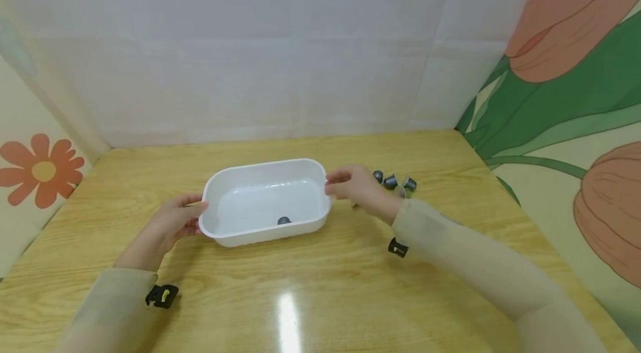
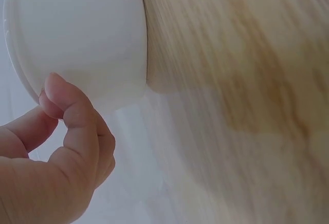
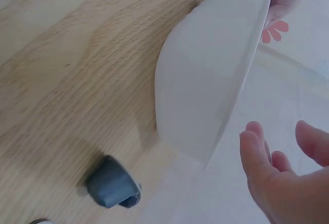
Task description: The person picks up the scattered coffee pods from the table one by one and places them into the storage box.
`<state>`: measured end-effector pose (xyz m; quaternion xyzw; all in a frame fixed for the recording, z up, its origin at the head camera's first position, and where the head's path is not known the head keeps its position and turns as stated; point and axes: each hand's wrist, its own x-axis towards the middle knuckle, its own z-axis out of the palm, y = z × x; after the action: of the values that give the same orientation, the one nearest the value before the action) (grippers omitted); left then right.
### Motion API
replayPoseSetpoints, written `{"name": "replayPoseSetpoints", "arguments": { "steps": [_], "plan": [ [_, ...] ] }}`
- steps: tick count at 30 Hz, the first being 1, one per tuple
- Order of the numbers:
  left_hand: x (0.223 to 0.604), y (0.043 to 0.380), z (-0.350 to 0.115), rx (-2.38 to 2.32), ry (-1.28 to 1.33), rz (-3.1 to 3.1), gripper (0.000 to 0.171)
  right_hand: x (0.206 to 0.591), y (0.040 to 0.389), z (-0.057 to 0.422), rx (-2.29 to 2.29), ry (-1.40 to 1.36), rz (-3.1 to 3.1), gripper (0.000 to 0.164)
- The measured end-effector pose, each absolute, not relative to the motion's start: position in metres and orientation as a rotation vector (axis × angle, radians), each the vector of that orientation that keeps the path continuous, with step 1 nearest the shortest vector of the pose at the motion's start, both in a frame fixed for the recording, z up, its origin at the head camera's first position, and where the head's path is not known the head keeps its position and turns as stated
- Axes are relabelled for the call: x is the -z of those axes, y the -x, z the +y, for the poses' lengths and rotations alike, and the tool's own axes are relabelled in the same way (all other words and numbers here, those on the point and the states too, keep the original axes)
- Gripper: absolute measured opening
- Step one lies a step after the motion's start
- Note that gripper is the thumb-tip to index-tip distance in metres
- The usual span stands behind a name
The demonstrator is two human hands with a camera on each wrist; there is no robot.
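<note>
A white plastic basin [image 1: 265, 202] with rounded corners stands on the wooden table, and one dark coffee capsule [image 1: 284, 220] lies inside by its near wall. My left hand [image 1: 177, 216] pinches the rim at the basin's left end, thumb and fingers meeting there in the left wrist view. At the right end is my right hand [image 1: 358, 189], its thumb and fingers spread with nothing between them; the right wrist view puts the fingers [image 3: 252, 149] just off the rim. Beyond that hand, several dark coffee capsules [image 1: 390, 181] lie in a loose group, partly hidden by it.
The wooden table [image 1: 340, 297] reaches back to a white sheet [image 1: 280, 63]. Flower-painted panels [image 1: 556, 119] flank it on both sides. One dark capsule [image 3: 110, 183] lies close to the basin's right end in the right wrist view.
</note>
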<state>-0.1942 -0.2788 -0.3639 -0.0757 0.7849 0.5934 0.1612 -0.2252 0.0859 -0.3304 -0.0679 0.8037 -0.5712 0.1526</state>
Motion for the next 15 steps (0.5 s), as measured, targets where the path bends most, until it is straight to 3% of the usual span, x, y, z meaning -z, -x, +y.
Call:
{"name": "replayPoseSetpoints", "arguments": {
  "steps": [15],
  "plan": [
    [0.365,0.194,-0.28,-1.712,0.219,2.226,0.058,0.325,0.214,0.119,1.742,0.171,2.238,0.038]
  ]
}}
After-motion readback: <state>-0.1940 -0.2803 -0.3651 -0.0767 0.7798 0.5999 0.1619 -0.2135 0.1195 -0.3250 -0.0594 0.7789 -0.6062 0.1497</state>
